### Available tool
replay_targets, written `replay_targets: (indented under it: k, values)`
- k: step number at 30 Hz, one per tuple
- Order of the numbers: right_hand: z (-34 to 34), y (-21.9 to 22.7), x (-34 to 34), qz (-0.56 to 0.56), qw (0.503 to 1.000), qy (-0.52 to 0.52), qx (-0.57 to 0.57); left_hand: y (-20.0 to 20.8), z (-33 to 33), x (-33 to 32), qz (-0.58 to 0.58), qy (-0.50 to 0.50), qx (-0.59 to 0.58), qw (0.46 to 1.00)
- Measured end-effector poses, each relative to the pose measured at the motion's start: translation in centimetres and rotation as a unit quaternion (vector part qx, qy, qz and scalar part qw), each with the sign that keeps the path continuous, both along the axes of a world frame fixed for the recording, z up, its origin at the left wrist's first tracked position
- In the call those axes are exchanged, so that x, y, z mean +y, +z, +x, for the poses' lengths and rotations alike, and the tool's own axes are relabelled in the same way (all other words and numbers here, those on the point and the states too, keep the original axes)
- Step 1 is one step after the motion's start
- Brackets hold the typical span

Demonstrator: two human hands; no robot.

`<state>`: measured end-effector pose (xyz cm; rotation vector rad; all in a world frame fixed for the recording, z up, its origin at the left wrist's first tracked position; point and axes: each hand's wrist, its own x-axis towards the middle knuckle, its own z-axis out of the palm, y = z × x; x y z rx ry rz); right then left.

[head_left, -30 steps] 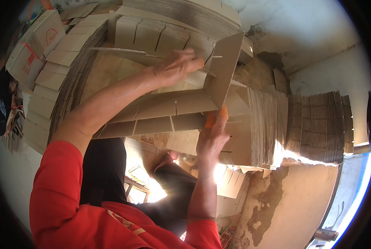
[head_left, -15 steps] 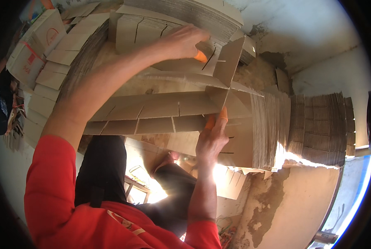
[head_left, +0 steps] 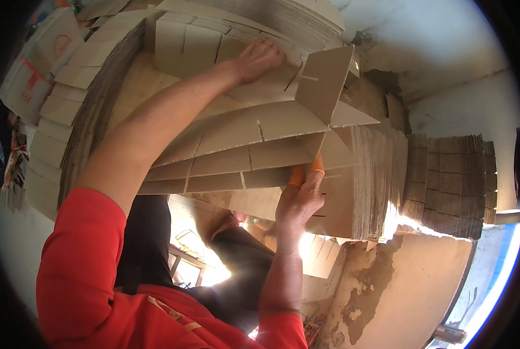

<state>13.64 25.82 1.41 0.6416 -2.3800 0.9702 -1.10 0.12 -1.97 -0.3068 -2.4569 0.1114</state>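
Note:
My right hand (head_left: 301, 200) grips the low end of an upright slotted cardboard cross strip (head_left: 325, 78) between its thumb and finger, which wear orange finger covers. Several long cardboard divider strips (head_left: 225, 131) run leftward from this cross strip, standing on edge and roughly side by side. Their slots show as short pale lines. Farther off, my left hand (head_left: 261, 60) is curled closed beside a stack of slotted cardboard strips (head_left: 199, 43); its fingertips are hidden, so I cannot see what it holds.
Tall stacks of cardboard stand at the right (head_left: 446, 180) and along the left (head_left: 100, 104). A white carton (head_left: 39, 70) sits at the far left. My knees are below the work surface. A stained wall (head_left: 446, 52) rises at the back right.
My left hand has drawn back a little to the left and curled closed. A long strip now slants up at the cross strip, which has tilted and turned its face. My right hand has barely moved.

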Motion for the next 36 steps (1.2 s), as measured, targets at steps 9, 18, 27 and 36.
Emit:
replay_targets:
  k: [9,18,27,36]
  values:
    - [1.0,1.0,0.4,0.003,0.999,0.001,-0.048,2.8,2.0,1.0,0.073,-0.040,0.010,0.996]
    - [1.3,0.9,1.0,0.004,0.998,-0.014,-0.061,3.7,2.9,1.2,0.118,-0.074,-0.012,0.990]
    - [1.8,1.8,0.9,0.055,0.995,-0.038,-0.080,4.9,5.9,2.7,0.184,-0.152,-0.095,0.966]
    - [3.3,3.1,0.6,0.060,0.992,-0.029,-0.105,4.8,6.6,2.2,0.209,-0.143,-0.045,0.966]
